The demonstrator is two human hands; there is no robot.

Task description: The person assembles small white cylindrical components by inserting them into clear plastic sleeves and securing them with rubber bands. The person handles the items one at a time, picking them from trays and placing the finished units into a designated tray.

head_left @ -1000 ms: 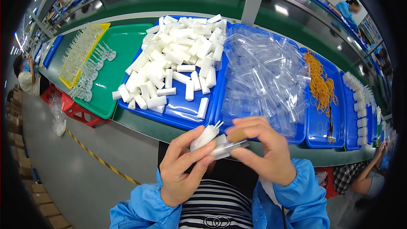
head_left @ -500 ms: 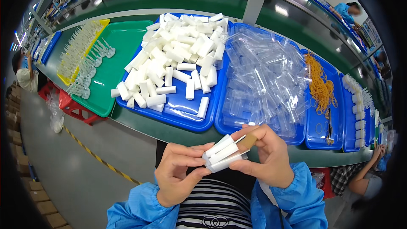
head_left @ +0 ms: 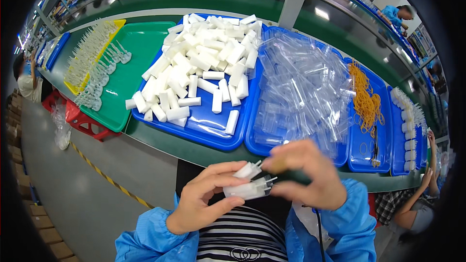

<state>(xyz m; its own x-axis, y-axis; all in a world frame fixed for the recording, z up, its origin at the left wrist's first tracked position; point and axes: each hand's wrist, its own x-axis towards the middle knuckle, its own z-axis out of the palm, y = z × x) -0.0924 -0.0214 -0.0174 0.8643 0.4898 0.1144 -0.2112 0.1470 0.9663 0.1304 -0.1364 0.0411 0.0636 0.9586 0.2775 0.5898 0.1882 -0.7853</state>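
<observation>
My left hand [head_left: 204,196] is closed around a small bundle of white pieces with clear plastic sleeves [head_left: 247,190], low in front of the striped shirt. Thin white stems stick out of the bundle's right end, and its upper piece stands apart from the lower ones. Just right of those stems is my right hand [head_left: 310,177], blurred by motion. A gap shows between its thumb and fingers, with nothing visible in it. A tan covering appears on one of its fingers.
Along the green bench stand a green tray [head_left: 145,31] beside a yellow rack of stemmed parts [head_left: 90,53], a blue tray of white blocks [head_left: 208,53], clear sleeves [head_left: 303,87], orange rubber bands [head_left: 364,92] and white stemmed parts [head_left: 410,126]. A co-worker's arm [head_left: 412,191] is at far right.
My right hand has let go of the bundle and pulled slightly right. My left hand has shifted a little left and down with the bundle, whose stems now show.
</observation>
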